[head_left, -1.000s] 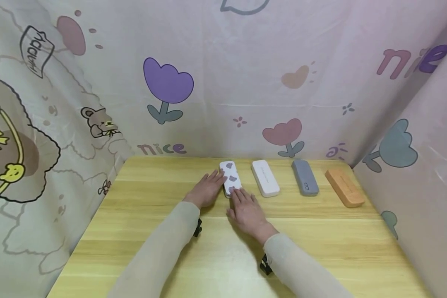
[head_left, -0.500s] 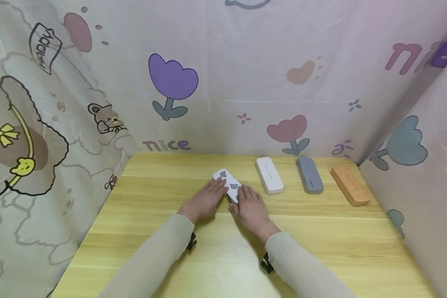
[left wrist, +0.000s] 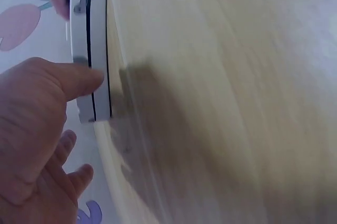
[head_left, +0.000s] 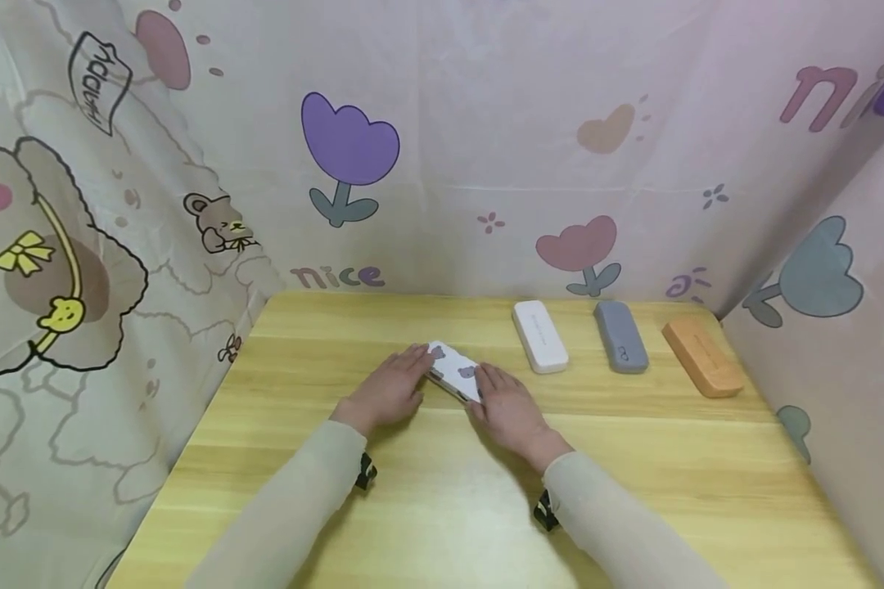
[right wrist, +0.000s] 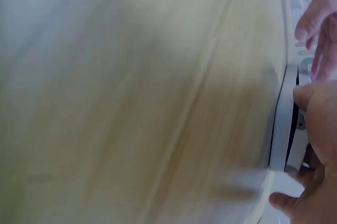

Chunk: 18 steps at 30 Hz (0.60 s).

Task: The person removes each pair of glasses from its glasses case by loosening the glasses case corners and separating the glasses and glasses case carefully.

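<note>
A white glasses case with grey bear-head prints lies slantwise on the wooden table between my two hands. My left hand holds its left end; in the left wrist view the thumb presses on the front side, across the dark seam. At the other end my right hand grips the case, its thumb at the seam in the right wrist view. A black line between lid and base shows along the front. The back of the case is hidden by my fingers.
To the right, along the back of the table, lie a white glasses case, a grey-blue one and an orange one. A printed curtain hangs right behind the table and on both sides.
The bear-print case has turned from pointing away to lying slantwise, and come nearer. My left hand has moved to its left end, my right hand to its right end. The other cases stay put.
</note>
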Available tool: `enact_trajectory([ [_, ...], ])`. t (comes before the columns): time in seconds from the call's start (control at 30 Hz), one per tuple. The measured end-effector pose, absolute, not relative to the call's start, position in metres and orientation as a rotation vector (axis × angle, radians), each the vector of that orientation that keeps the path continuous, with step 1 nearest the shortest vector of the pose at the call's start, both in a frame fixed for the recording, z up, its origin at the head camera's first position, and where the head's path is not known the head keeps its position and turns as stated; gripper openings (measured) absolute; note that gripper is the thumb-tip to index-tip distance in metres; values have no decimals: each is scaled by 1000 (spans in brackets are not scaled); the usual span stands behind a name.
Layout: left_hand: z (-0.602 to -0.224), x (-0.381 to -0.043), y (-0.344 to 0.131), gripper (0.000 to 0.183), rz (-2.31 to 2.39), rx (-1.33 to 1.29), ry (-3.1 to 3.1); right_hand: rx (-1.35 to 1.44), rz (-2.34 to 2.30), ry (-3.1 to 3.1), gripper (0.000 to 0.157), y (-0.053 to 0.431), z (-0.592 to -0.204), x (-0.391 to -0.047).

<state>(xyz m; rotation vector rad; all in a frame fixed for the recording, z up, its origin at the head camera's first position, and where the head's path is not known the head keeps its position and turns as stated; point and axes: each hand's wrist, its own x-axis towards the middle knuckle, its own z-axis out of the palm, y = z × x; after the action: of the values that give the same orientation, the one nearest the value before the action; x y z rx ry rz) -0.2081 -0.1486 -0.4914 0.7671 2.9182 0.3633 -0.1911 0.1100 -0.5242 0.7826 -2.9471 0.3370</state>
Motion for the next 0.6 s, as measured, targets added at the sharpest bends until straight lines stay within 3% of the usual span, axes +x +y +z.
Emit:
enact_trajectory([
  [0.6, -500, -180, -166, 76, 507, 715, 2877, 1152, 452, -2901, 64, 135, -515, -180],
])
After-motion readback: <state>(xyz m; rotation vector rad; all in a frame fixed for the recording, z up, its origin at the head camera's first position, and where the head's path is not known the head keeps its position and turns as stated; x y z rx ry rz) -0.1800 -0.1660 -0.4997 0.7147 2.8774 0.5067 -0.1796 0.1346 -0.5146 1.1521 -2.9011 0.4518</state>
